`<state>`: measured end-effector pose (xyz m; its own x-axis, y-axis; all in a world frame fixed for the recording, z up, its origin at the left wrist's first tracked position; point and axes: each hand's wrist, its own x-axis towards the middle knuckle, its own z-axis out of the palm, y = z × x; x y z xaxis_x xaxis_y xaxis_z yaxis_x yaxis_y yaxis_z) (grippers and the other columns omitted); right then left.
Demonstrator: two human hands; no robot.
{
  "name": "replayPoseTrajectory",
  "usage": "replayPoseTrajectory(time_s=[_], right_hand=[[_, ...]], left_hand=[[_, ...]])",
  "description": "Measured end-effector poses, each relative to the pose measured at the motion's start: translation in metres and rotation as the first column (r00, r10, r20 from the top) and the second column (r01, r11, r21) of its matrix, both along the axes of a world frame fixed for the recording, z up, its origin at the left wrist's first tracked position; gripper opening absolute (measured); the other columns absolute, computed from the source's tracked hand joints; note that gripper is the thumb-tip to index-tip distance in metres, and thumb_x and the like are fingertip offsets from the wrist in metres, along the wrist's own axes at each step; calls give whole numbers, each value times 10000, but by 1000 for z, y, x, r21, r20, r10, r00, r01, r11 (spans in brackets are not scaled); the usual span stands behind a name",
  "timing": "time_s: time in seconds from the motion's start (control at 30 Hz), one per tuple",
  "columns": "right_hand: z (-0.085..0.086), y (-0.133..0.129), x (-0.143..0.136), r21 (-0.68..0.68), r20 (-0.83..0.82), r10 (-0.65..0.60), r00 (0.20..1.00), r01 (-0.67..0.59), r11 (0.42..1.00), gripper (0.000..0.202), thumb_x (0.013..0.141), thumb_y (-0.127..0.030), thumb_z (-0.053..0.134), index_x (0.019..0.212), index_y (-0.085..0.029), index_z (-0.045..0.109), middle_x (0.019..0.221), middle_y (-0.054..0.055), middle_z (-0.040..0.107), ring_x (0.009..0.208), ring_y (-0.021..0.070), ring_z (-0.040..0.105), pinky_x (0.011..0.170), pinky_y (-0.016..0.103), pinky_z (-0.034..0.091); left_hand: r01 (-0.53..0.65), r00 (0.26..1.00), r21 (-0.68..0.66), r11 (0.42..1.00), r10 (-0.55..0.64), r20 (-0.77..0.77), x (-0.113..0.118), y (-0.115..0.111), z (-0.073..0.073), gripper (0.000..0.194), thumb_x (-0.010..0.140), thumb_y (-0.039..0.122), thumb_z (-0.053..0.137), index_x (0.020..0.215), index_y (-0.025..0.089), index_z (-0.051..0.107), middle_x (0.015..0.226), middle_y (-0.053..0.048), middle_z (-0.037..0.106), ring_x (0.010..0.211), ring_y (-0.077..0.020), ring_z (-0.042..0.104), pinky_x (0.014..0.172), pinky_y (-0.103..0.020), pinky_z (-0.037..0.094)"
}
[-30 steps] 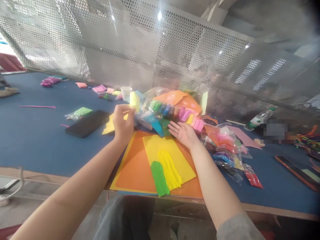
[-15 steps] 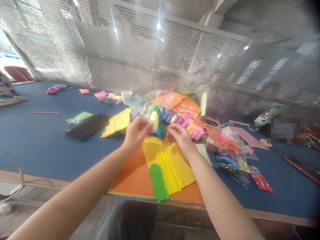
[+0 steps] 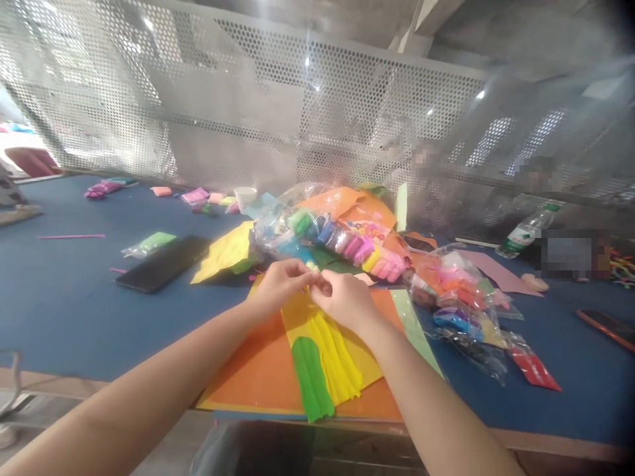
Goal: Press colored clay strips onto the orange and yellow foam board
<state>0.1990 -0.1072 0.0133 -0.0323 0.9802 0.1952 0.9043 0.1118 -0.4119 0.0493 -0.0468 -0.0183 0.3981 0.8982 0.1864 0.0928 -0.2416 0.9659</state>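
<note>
My left hand (image 3: 280,285) and my right hand (image 3: 344,301) meet above the yellow sheet (image 3: 297,311), fingertips pinched together on a small pale yellow piece of clay (image 3: 312,266) that is mostly hidden between them. Below the hands lie ridged yellow clay strips (image 3: 337,354) and a flat green clay strip (image 3: 311,378) on the yellow sheet, which rests on an orange sheet (image 3: 253,370). Just beyond my hands sits a clear bag of coloured clay sticks (image 3: 342,241).
A black phone (image 3: 161,263) and a green packet (image 3: 149,243) lie to the left on the blue table (image 3: 59,297). More clay bags (image 3: 461,304) are at the right, a water bottle (image 3: 523,233) beyond. A perforated metal screen (image 3: 248,132) closes the back.
My left hand brought the pale yellow piece from near the bag down toward me. My right hand turned from lying open on the table to meet it, and both now pinch it.
</note>
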Motion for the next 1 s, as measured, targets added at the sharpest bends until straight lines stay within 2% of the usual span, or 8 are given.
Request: replayPoseTrajectory(time_s=[0.2, 0.33, 0.53, 0.63, 0.77, 1.0], right_hand=[[-6, 3, 0, -30, 7, 6, 1000, -6, 1000, 270, 806, -485, 545, 745, -227, 597, 696, 39, 683, 677, 218, 619, 544, 283, 244], [-10, 6, 1, -61, 0, 12, 1000, -12, 998, 243, 824, -447, 521, 773, -225, 607, 743, 48, 702, 697, 224, 633, 546, 285, 253], [-15, 12, 0, -65, 19, -16, 1000, 17, 998, 225, 818, -410, 519, 746, -224, 624, 751, 58, 705, 717, 219, 616, 609, 292, 288], [-19, 16, 1, -44, -2, -9, 1000, 9, 999, 229, 820, -377, 514, 701, -219, 628, 737, 65, 703, 757, 237, 607, 688, 315, 315], [-25, 22, 3, -63, -59, 17, 998, -21, 998, 213, 836, -329, 493, 732, -227, 648, 764, 49, 714, 790, 239, 614, 727, 327, 335], [-27, 27, 10, -105, -202, 60, 978, -82, 991, 206, 850, -329, 516, 804, -237, 694, 863, 27, 740, 867, 218, 644, 744, 303, 393]], left_hand=[[0, 995, -8, 1000, 0, -98, -1, 3, -6, 289, 739, 432, 673, 683, 153, 621, 689, -40, 675, 662, -145, 611, 617, -255, 458], [-2, 993, 2, 1000, 2, -117, 0, 3, -5, 280, 724, 429, 682, 665, 158, 644, 650, -25, 663, 628, -137, 592, 592, -245, 439], [-20, 976, 79, 997, 37, -215, 0, 5, -4, 244, 744, 425, 654, 706, 193, 718, 761, -28, 722, 733, -166, 627, 630, -246, 451], [-5, 967, 68, 998, 22, -255, -1, 8, -6, 252, 759, 433, 631, 756, 211, 749, 775, -22, 730, 656, -153, 600, 575, -246, 441], [-36, 962, 71, 997, 53, -267, -2, 12, -9, 235, 739, 433, 646, 737, 225, 754, 648, -1, 692, 536, -136, 541, 478, -240, 386], [-87, 939, 117, 989, 120, -321, -1, 10, -9, 209, 729, 410, 647, 702, 228, 747, 602, 8, 669, 488, -134, 521, 469, -251, 381]])
